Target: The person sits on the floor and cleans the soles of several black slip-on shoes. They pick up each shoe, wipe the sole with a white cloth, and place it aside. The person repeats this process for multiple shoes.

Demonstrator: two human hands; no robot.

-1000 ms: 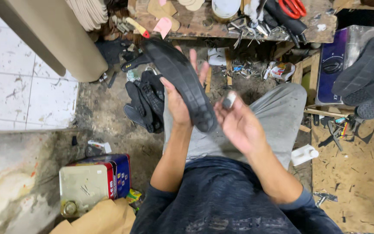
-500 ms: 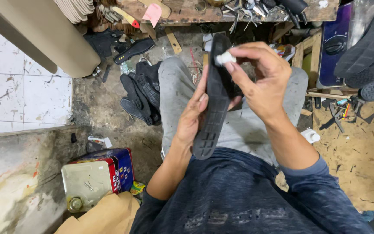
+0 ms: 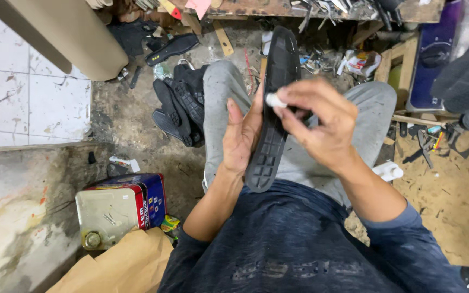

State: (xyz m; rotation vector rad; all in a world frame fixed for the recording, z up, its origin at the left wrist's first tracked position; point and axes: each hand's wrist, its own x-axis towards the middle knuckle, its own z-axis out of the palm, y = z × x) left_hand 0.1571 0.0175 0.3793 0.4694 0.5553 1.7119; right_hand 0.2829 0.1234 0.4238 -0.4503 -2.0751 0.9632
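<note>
Left hand (image 3: 241,138) steadying a black shoe sole (image 3: 274,108) (tread up), right hand (image 3: 321,127) pinching a small white piece (image 3: 274,100) against it, rectangular tin can (image 3: 119,209) on floor

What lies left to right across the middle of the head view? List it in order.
White tiled floor → pile of black soles → left hand → black shoe sole → right hand, pinching a small white piece against the sole → white bottle → sawdust-strewn floor.

a cobbler's workshop is showing here: black soles (image 3: 177,106) are lying heaped on the dirty floor (image 3: 131,135), tools are crowding the bench (image 3: 278,7) edge, and a glue tin (image 3: 119,209) is sitting by paper (image 3: 120,266).
</note>
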